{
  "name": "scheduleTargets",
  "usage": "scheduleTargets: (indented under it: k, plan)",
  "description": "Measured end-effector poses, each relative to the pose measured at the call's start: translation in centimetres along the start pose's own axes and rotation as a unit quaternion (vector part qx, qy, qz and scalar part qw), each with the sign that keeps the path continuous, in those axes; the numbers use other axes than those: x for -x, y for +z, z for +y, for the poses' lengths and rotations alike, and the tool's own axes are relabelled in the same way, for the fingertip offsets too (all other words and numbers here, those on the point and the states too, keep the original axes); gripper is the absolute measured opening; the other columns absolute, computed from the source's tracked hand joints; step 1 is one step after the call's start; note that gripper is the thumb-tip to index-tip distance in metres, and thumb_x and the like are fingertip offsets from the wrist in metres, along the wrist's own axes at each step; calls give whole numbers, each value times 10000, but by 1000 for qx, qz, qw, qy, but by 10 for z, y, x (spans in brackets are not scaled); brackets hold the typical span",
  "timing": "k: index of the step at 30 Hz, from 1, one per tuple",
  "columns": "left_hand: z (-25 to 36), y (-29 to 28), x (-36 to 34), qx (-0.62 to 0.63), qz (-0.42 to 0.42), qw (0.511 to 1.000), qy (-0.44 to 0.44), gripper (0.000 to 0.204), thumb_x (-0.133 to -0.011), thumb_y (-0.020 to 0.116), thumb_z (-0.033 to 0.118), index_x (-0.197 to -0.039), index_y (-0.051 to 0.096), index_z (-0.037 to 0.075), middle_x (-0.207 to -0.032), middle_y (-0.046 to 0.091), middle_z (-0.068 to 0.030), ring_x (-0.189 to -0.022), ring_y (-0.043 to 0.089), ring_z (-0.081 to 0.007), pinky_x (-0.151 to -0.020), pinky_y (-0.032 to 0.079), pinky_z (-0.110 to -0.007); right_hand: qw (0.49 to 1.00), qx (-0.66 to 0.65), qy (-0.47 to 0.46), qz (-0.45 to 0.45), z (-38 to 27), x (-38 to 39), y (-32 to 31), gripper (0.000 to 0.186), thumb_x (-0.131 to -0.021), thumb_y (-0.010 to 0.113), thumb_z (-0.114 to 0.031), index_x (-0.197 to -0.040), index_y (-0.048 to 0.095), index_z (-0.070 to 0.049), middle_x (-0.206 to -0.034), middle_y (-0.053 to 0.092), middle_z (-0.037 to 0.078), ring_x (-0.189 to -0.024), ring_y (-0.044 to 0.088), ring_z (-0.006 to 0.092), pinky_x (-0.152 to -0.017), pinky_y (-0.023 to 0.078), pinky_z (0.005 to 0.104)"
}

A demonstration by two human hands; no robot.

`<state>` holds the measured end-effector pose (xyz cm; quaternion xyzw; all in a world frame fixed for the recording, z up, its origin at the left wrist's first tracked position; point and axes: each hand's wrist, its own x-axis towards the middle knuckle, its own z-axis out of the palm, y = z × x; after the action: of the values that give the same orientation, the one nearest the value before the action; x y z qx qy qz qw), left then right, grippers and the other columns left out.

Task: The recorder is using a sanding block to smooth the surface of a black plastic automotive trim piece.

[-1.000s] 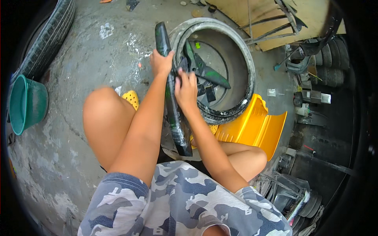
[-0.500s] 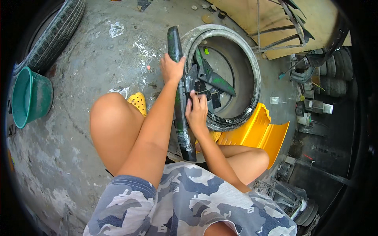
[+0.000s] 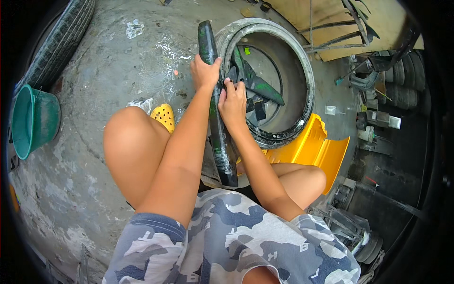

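Observation:
A long black panel with green smears (image 3: pixel 220 161) stands out diagonally across the middle, between my forearms. My left hand (image 3: pixel 205 75) grips its upper part, thumb along the right edge. My right hand (image 3: pixel 232 105) is lower on the panel's right side, fingers bent and closed at its edge; what the fingertips hold is hidden. Just right of both hands is a large round grey-rimmed tub (image 3: pixel 302 66), holding angular black-and-green pieces (image 3: pixel 265 90) and smaller dark pieces.
A green bucket (image 3: pixel 35 123) and a tyre (image 3: pixel 61 42) are at left. A curved yellow panel (image 3: pixel 331 161) lies beside my right knee. A tan board with metal bars (image 3: pixel 326 14) is upper right; stacked tyres (image 3: pixel 406 71) and clutter line the right. My bent legs flank the panel.
My right hand dipped along the panel half a second ago and is now back higher, nearer my left hand. My left hand keeps its grip. The whole view shifts slightly.

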<state>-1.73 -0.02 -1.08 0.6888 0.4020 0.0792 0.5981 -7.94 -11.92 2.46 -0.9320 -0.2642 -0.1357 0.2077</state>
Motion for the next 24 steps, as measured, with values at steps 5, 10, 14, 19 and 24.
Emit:
scheduleTargets:
  k: [5,10,14,19,24]
  plan:
    - [-6,0,-1,-14,-2,1000,8,711,-747,739,401,-1282,480,9,-1203,533,-239,-1172,496,-410,-1005,397,-474,997,-46,34,-45,7,54,-15,426,-795,625,21,-1216,561,24,-890,482,203,-829,531,372,-727,469,447]
    - [-9,9,-1,-10,46,999,23,614,-719,763,414,-1133,561,8,-1095,581,-248,-1057,567,-411,-922,433,-472,1000,13,-16,-12,1,-2,-3,375,-811,612,-1,-1182,567,25,-896,490,198,-834,537,369,-731,466,446]
    - [-16,4,-3,-9,45,999,29,625,-717,761,428,-1133,566,5,-1099,585,-248,-1059,568,-411,-924,434,-471,999,-32,11,-27,5,51,-10,434,-790,629,14,-1220,574,-1,-889,489,196,-822,536,362,-717,472,442]
    - [-4,1,0,-31,14,999,10,717,-735,743,407,-1275,490,8,-1211,536,-248,-1162,505,-418,-1001,401,-479,999,-41,27,-18,0,22,-11,389,-794,634,10,-1180,584,-3,-912,505,210,-840,550,373,-720,476,443]
    - [-6,-2,5,-5,-11,1000,-9,732,-731,750,403,-1280,484,0,-1222,528,-253,-1180,493,-416,-1010,393,-478,996,-54,65,8,-2,18,0,368,-794,638,1,-1160,603,-18,-922,517,203,-848,561,371,-734,480,448]
